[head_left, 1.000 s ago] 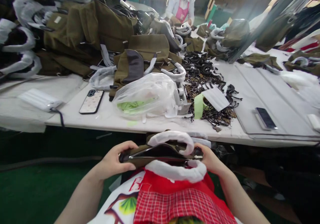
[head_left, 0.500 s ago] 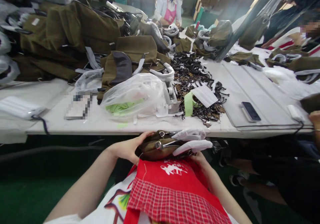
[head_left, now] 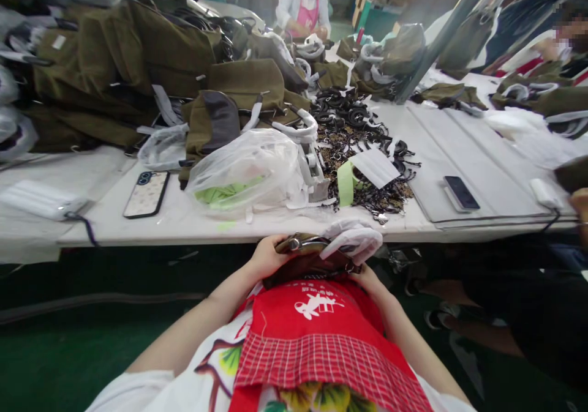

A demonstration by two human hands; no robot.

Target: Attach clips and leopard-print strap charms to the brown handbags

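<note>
An olive-brown bag (head_left: 301, 265) with a metal zipper rests against the red apron (head_left: 316, 314), just below the table's front edge. White-wrapped handles (head_left: 353, 240) stick up from its right part. My left hand (head_left: 271, 256) grips the bag's left end, fingers on top near the zipper pull. At the right end, my right hand (head_left: 367, 278) holds the bag's lower edge; most of its fingers are hidden behind the bag.
Olive bags (head_left: 169, 51) are heaped at the back left. A clear plastic bag (head_left: 248, 167), dark straps (head_left: 353, 118), a green tape roll (head_left: 345, 184) and two phones (head_left: 146, 195) lie on the white table (head_left: 220, 231). A person (head_left: 304, 8) stands across it.
My left hand has moved up and right along the bag, its fingers now over the top. The bag has tilted, and its wrapped handles stand higher.
</note>
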